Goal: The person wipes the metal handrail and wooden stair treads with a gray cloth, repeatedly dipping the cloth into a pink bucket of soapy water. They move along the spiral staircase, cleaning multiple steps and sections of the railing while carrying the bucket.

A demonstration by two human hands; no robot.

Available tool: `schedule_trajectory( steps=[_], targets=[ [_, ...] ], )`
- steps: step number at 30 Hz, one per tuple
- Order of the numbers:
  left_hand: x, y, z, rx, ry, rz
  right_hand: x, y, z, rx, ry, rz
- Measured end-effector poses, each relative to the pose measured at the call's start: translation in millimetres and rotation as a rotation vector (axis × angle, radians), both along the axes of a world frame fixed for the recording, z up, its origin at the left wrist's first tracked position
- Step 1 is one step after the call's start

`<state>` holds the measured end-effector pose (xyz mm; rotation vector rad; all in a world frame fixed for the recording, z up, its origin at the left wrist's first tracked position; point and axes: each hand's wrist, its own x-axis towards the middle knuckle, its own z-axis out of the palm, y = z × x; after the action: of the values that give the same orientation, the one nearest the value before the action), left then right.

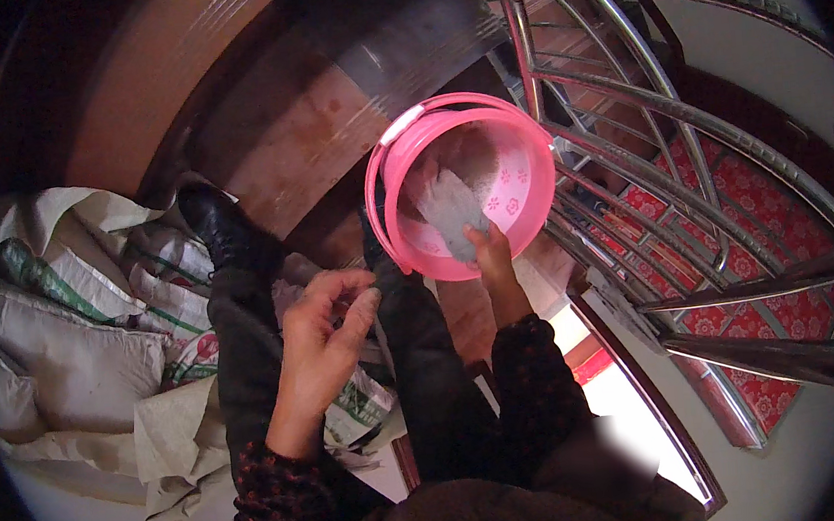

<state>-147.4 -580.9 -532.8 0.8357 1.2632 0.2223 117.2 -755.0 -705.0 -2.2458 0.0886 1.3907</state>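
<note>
A pink plastic bucket (543, 208) with flower prints inside stands before me, its handle lying over against the left side of the rim. Murky liquid seems to cover part of its inside. Over the bucket's mouth, my right hand (492, 248) grips a wet-looking grey cloth (453, 209) that hangs down into it. My left hand (328, 350) is raised left of the bucket, above my legs. Its fingers are curled, with a gap between thumb and forefinger and nothing seen in it. The fingertips look dusty.
Filled woven sacks (90, 356) are heaped at the left beside my shoe (208, 212). A metal stair railing (641, 103) curves along the right, near a red floral covering (749, 231). Brown tiles (293, 122) lie ahead. A bright doorway or window (633, 398) shows at lower right.
</note>
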Motion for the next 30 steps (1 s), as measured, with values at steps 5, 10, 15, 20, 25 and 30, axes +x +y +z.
schedule_trajectory(
  steps=[5,10,15,20,25,30],
  targets=[
    [-4.8,0.9,1.5,-0.016,0.007,0.007,-6.4,-3.5,-3.9,0.012,-0.015,-0.063],
    [-1.2,5.3,1.7,0.014,0.004,0.012,-6.8,-3.3,-0.7,0.017,-0.005,-0.099],
    [-1.3,0.2,-4.9,-0.021,-0.027,0.011,-13.9,1.1,15.0,0.061,0.034,-0.190],
    [9.8,-36.5,-31.5,-0.100,-0.054,-0.091,-26.4,5.6,40.3,0.264,0.203,-0.642],
    [76.1,-89.3,-80.0,-0.286,-0.062,0.045,-61.3,-4.6,79.7,0.376,0.517,-0.898],
    [102.2,-93.5,-103.6,-0.453,-0.212,0.327,-61.7,-37.1,102.1,0.498,0.809,-0.533]
  ],
)
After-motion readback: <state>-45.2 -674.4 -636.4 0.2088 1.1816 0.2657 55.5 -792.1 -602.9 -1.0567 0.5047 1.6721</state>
